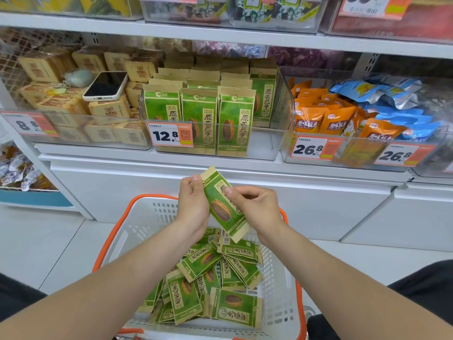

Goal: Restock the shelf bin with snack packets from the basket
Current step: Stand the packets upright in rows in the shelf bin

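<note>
Both hands hold one green snack packet point(221, 204). I see the left hand point(193, 204) pinching its upper left edge under the thumb. The right hand point(255, 207) has its thumb pressed on the printed face and its fingers curled behind. The packet is tilted, tan top toward the shelf, in the air above the basket point(112, 241) and below the shelf edge.

The basket is white with an orange rim, and a loose heap of packets point(208, 285) of the same kind lies in it at all angles.

Straight ahead, above the hands, sits the clear shelf bin point(259, 146). Its front wall stands between me and the upright packets point(199, 114) inside. Three rows reach the front, while the fourth, on the right, stands further back and leaves open floor at the front right corner. A price tag point(169, 136) on the wall reads 12.8 beside a QR code.

The packets carry 洽洽 at the top, 原香瓜子 in large characters, and a picture of a striped seed.

To the left, a phone point(105, 86) lies face up on brown paper packs point(107, 109), above a partly readable tag point(27, 125) that starts with 8. To the right, another clear bin holds orange packets point(318, 119) marked 原味板栗 and blue packets point(392, 94), behind two tags point(308, 149) reading 26.8.
</note>
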`<state>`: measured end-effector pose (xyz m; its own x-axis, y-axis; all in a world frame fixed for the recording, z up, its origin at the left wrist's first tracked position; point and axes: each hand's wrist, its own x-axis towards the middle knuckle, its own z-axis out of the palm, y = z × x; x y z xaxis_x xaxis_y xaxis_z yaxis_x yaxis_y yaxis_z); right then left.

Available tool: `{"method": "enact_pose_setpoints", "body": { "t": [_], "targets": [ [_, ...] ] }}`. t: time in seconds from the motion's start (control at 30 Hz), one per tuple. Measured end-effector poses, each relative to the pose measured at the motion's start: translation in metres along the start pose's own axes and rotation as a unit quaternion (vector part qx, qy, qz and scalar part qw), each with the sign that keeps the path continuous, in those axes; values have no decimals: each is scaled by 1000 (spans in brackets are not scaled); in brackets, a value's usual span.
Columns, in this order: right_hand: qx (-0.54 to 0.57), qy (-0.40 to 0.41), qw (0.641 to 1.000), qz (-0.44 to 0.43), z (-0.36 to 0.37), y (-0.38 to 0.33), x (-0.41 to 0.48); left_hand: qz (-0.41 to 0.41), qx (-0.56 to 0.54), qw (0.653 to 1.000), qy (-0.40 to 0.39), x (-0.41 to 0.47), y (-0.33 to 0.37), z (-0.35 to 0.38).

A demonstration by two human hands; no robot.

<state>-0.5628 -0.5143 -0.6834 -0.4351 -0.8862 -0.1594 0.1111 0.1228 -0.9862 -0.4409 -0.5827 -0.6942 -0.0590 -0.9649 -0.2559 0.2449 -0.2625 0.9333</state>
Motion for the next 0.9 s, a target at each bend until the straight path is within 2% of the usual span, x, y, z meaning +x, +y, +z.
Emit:
{"method": "enact_pose_setpoints", "body": {
  "t": [0.1, 0.33, 0.53, 0.67, 0.77, 0.83, 0.9],
  "targets": [
    [24, 1, 1000, 18, -2, -7, 0, -25, -27, 999, -26, -5, 7, 5],
    [73, 11, 997, -15, -5, -24, 3, -105, -26, 985, -132, -25, 12, 11],
    [81, 41, 995, -34, 0, -19, 1, -81, -104, 982, -138, -23, 18, 14],
    [110, -12, 993, 32, 2, -27, -1, -62, -91, 979, -169, -23, 24, 12],
    [111, -51, 991, 50, -4, -39, 1, -23, -49, 980, -191, -22, 33, 14],
    [59, -46, 997, 31, -8, -47, 5, 27, 6, 982, -188, -20, 38, 16],
    [-47, -26, 998, -11, -11, -56, 10, 78, 67, 978, -183, -18, 43, 16]
  ]
}}
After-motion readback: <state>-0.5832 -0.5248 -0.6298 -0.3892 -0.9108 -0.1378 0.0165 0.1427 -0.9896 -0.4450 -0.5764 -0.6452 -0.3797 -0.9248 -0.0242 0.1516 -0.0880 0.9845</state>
